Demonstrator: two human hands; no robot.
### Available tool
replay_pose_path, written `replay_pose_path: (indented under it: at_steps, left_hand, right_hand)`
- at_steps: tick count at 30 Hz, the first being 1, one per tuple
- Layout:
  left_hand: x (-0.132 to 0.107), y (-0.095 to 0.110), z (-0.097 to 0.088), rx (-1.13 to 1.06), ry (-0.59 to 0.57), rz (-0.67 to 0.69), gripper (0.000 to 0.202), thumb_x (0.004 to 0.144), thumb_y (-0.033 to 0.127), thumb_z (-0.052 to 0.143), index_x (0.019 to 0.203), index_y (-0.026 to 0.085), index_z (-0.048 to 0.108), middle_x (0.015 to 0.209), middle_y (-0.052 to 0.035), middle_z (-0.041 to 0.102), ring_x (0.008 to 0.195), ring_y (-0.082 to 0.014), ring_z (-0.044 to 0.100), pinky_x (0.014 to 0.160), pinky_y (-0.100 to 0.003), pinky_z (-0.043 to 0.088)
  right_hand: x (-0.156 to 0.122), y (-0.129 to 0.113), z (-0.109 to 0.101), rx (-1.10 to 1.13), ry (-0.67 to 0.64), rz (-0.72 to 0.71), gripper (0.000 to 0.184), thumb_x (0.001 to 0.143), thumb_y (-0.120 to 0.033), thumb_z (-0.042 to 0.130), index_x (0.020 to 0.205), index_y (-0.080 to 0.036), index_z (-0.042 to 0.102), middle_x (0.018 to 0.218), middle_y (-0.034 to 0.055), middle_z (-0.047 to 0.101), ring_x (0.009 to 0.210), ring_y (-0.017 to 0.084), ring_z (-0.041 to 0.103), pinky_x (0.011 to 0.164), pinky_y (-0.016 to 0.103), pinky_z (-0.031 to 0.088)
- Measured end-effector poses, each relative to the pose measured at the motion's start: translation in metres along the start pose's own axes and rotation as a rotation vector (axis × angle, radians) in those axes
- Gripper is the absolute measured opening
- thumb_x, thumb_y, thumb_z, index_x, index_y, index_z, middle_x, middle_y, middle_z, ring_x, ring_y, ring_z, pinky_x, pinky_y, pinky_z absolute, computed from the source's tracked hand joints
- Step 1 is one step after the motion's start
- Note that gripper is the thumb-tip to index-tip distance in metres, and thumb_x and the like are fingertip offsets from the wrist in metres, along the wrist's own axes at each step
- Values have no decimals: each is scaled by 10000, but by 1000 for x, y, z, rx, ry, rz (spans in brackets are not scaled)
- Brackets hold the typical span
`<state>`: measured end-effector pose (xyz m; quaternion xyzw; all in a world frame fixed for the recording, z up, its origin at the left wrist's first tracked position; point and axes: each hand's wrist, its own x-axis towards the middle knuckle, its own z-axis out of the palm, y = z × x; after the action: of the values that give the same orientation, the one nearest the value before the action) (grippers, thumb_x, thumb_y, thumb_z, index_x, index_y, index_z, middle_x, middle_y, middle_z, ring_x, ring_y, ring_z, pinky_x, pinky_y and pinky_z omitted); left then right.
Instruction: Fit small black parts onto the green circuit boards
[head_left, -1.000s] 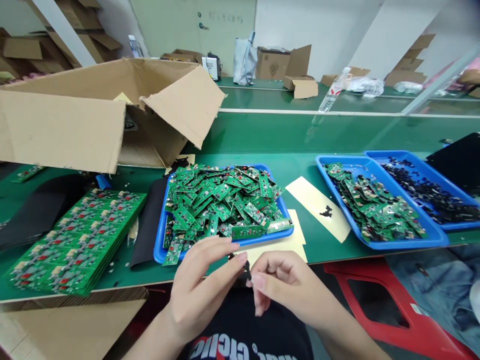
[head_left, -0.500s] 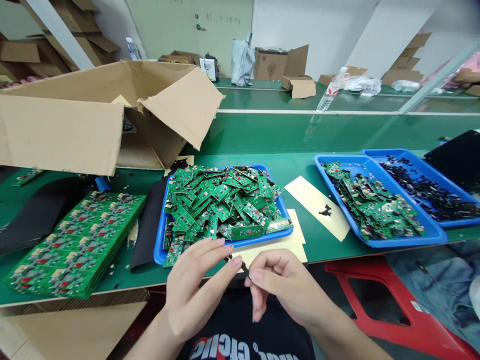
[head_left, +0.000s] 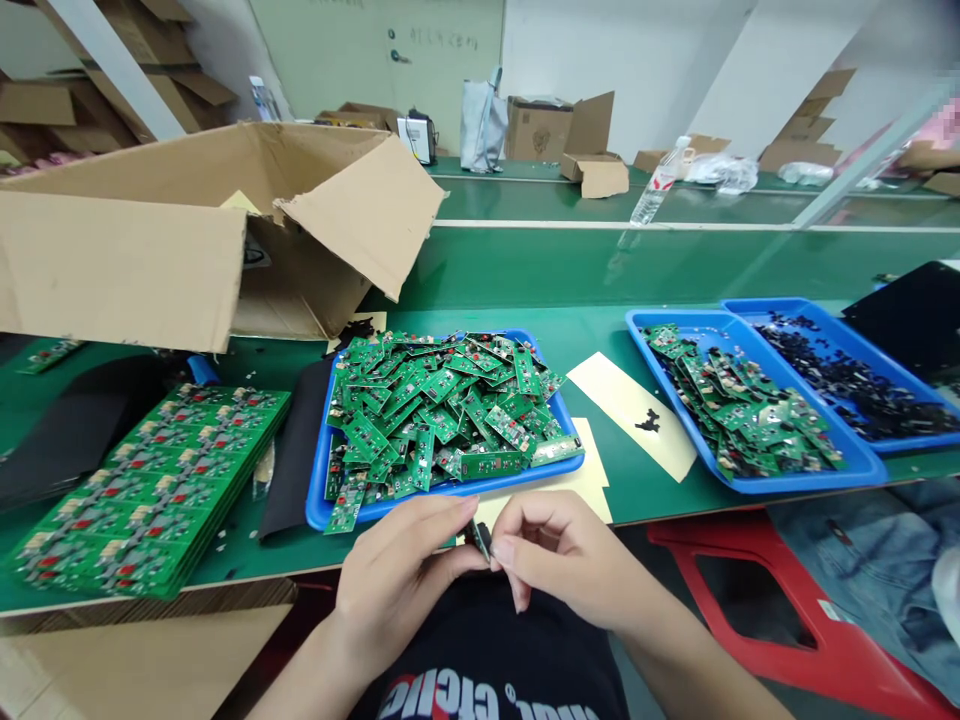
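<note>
My left hand (head_left: 401, 580) and my right hand (head_left: 559, 555) meet at the near edge of the green bench, over my lap. Together their fingertips pinch a small dark part (head_left: 480, 538), which looks like a little circuit board seen edge-on. Just beyond them stands a blue tray (head_left: 319, 485) heaped with several small green circuit boards (head_left: 442, 410). A yellow paper sheet (head_left: 589, 480) lies under the tray's near right corner.
Stacked green board panels (head_left: 150, 490) lie at the left, behind them an open cardboard box (head_left: 187, 230). Two more blue trays stand at the right, one with boards (head_left: 742, 410), one with black parts (head_left: 855, 375). A red stool (head_left: 750, 610) stands below right.
My left fingers have curled in from spread to pinching, and both hands have closed together on the small part. The hands also moved slightly up and nearer the tray.
</note>
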<state>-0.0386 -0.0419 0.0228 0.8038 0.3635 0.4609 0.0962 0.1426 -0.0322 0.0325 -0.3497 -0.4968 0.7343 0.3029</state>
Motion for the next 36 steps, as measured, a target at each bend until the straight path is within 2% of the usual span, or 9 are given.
replay_pose_path:
  at_steps: [3,8,12,16,20,24,28,32,36]
  left_hand:
    - [1,-1,-2,-43,-34,-37,244,854,274,600,1090,213,615,833,-37,732,741,-133,697,674,-194,561]
    - [3,0,-3,-119,-82,-94,465,835,313,619,1284,282,500,878,-23,740,755,-143,705,671,-196,558]
    - [4,3,-1,-175,-104,-167,413,808,318,648,1214,312,579,867,-12,746,737,-143,705,654,-185,551]
    - [2,8,2,-258,-63,-272,415,769,353,679,1178,324,615,835,-8,754,680,-143,700,645,-189,556]
    - [1,10,5,-344,-50,-359,393,790,349,662,1180,344,608,853,-15,750,676,-141,687,614,-181,548]
    - [2,12,6,-416,-62,-415,363,851,315,597,1208,378,573,937,-2,735,760,-126,678,680,-166,536]
    - [5,15,6,-454,-114,-411,378,902,279,520,1265,386,512,1065,3,707,871,-121,662,775,-163,513]
    - [6,19,4,-487,-175,-447,414,912,265,499,1307,383,461,1135,4,683,988,-142,636,847,-180,490]
    - [2,21,3,-566,-251,-508,363,910,297,489,1268,341,534,1160,-17,675,1009,-187,636,873,-232,495]
  right_hand:
    - [-3,-3,0,-203,21,-92,157,804,-255,542,672,-173,523,547,-42,500,494,79,468,484,187,374]
    - [-5,-7,0,-629,84,-433,181,857,-196,481,679,-179,506,596,-35,469,544,87,426,511,197,337]
    - [-3,-5,-1,-931,162,-667,248,934,-205,414,718,-172,530,592,-20,506,536,100,440,505,219,335]
    - [0,4,-3,-1120,342,-852,272,954,-237,422,736,-163,566,571,3,570,495,118,483,482,254,354]
    - [2,13,-4,-1090,480,-937,129,918,-251,520,885,-149,592,684,37,645,595,143,584,527,264,451]
    - [1,11,-3,-947,452,-975,168,887,-118,525,1031,-151,607,911,97,648,826,169,627,689,290,541]
    - [0,2,-3,-866,432,-941,161,863,-73,534,975,-126,638,885,101,649,799,163,628,676,275,550]
    - [-3,-10,-3,-1003,364,-993,138,843,-40,536,930,-96,628,823,108,673,751,177,631,632,289,543]
    - [-3,-16,-5,-1235,294,-1043,99,843,-61,523,876,-95,610,775,118,682,713,205,641,615,319,547]
